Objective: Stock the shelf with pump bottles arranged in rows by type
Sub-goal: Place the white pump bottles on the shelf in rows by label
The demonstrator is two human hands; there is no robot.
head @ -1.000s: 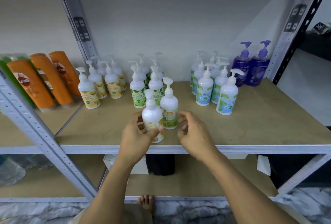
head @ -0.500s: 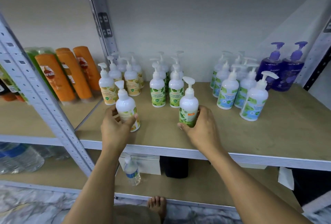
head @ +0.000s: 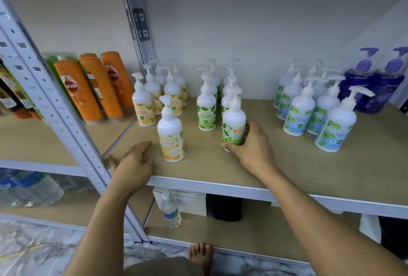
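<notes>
White pump bottles stand in rows on the wooden shelf (head: 309,172): yellow-label ones (head: 143,107) at the left, green-label ones (head: 206,110) in the middle, blue-label ones (head: 298,112) to the right. My right hand (head: 251,147) grips a green-label bottle (head: 234,123) in front of the green row, its label turned away. A yellow-label bottle (head: 171,135) stands alone in front of the yellow row. My left hand (head: 134,160) lies open just left of it, apart from it.
Two purple pump bottles (head: 375,81) stand at the back right. Orange shampoo bottles (head: 88,90) fill the neighbouring shelf past the grey upright (head: 55,107). Below are a water bottle (head: 171,211), a white box and a dark container. A bare foot shows on the floor.
My left hand has let go of the yellow-label bottle and drawn back to the left. My right hand keeps its hold on the green-label bottle, now close to the green row. The view shifted left.
</notes>
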